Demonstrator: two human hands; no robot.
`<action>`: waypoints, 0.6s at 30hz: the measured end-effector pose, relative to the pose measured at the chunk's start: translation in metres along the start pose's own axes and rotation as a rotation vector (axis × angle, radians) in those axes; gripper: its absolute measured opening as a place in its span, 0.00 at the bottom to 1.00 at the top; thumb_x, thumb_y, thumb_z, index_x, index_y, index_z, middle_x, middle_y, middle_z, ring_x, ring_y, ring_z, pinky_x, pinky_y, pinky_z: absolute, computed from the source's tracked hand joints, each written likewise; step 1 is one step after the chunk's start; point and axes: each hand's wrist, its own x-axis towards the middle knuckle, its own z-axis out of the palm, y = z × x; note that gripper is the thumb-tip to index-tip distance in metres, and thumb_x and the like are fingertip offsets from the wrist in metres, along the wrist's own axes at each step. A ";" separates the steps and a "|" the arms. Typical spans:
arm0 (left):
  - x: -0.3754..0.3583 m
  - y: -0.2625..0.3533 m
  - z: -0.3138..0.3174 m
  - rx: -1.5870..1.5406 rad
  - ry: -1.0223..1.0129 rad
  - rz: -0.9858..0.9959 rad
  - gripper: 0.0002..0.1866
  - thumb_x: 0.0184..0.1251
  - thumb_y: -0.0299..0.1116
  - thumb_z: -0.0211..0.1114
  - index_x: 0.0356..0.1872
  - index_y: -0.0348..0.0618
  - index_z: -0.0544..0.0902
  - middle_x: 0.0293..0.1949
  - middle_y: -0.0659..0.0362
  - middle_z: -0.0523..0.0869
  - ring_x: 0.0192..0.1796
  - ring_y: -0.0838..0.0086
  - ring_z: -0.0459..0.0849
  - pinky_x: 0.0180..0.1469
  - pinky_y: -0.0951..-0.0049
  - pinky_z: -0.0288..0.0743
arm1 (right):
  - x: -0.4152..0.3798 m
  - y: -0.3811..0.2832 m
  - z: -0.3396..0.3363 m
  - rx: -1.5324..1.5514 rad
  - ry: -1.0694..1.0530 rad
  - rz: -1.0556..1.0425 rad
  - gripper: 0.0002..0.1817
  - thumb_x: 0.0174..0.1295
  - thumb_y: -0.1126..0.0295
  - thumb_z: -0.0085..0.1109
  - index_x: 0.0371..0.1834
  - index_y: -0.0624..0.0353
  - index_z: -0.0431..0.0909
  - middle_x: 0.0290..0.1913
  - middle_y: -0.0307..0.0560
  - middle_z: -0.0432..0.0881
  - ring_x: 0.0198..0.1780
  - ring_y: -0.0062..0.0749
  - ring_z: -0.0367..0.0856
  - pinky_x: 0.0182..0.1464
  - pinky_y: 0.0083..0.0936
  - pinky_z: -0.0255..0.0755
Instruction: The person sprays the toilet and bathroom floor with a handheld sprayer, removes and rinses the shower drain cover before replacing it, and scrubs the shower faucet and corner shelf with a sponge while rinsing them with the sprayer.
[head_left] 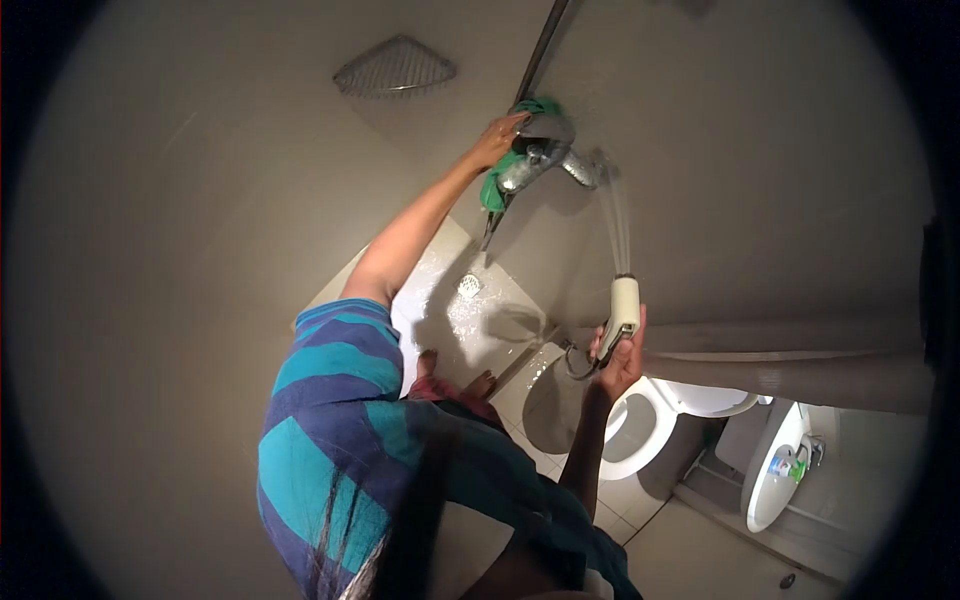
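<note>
My left hand (498,141) reaches up to the chrome shower mixer (540,165) on the wall. Its fingers are closed over a green cloth (494,188), which shows around and below the mixer body; the mixer and cloth partly hide the fingertips. Lower right, my right hand (622,361) grips a white hand sprayer (624,302) with its nozzle up. Thin jets of water (618,225) shoot from it toward the wall end of the mixer. The sprayer's hose (578,372) loops down beside my wrist.
A wire corner shelf (396,68) hangs on the wall. Below, the wet shower tray (440,318) has a round drain (469,286), with my feet (480,384) in it. A toilet (655,440) and a washbasin (762,490) stand right, below a grey curtain (790,365).
</note>
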 end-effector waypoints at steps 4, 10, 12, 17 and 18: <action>0.003 0.010 0.015 -0.072 0.229 0.057 0.20 0.48 0.27 0.56 0.47 0.39 0.73 0.43 0.51 0.76 0.56 0.59 0.66 0.62 0.59 0.52 | -0.003 -0.006 0.011 -0.142 0.081 -0.037 0.36 0.60 0.48 0.45 0.63 0.63 0.52 0.28 0.45 0.73 0.24 0.21 0.69 0.26 0.14 0.65; 0.023 0.042 0.003 -0.461 0.234 -0.308 0.16 0.45 0.27 0.61 0.40 0.39 0.77 0.39 0.55 0.77 0.49 0.60 0.71 0.54 0.64 0.58 | -0.010 -0.003 0.020 -0.126 0.064 -0.029 0.32 0.62 0.54 0.46 0.62 0.67 0.55 0.32 0.49 0.74 0.28 0.22 0.70 0.30 0.15 0.65; 0.026 0.026 0.000 -0.044 0.161 -0.051 0.18 0.45 0.26 0.61 0.42 0.42 0.77 0.40 0.54 0.78 0.49 0.59 0.71 0.51 0.63 0.59 | -0.016 -0.002 0.020 -0.106 0.059 -0.008 0.32 0.62 0.54 0.46 0.62 0.66 0.55 0.32 0.49 0.75 0.28 0.22 0.70 0.30 0.15 0.65; 0.031 0.040 0.006 -0.644 0.258 -0.327 0.09 0.56 0.30 0.56 0.37 0.41 0.75 0.36 0.58 0.78 0.41 0.69 0.76 0.43 0.71 0.64 | -0.021 -0.011 0.031 -0.117 0.007 0.042 0.29 0.62 0.55 0.46 0.62 0.63 0.57 0.31 0.46 0.75 0.28 0.19 0.69 0.30 0.14 0.64; 0.037 0.049 -0.002 -1.099 0.232 -0.584 0.07 0.59 0.31 0.55 0.36 0.40 0.75 0.36 0.60 0.77 0.40 0.72 0.76 0.42 0.73 0.65 | -0.023 -0.010 0.029 -0.100 -0.016 0.042 0.29 0.62 0.56 0.45 0.62 0.63 0.57 0.32 0.46 0.75 0.27 0.19 0.69 0.30 0.14 0.64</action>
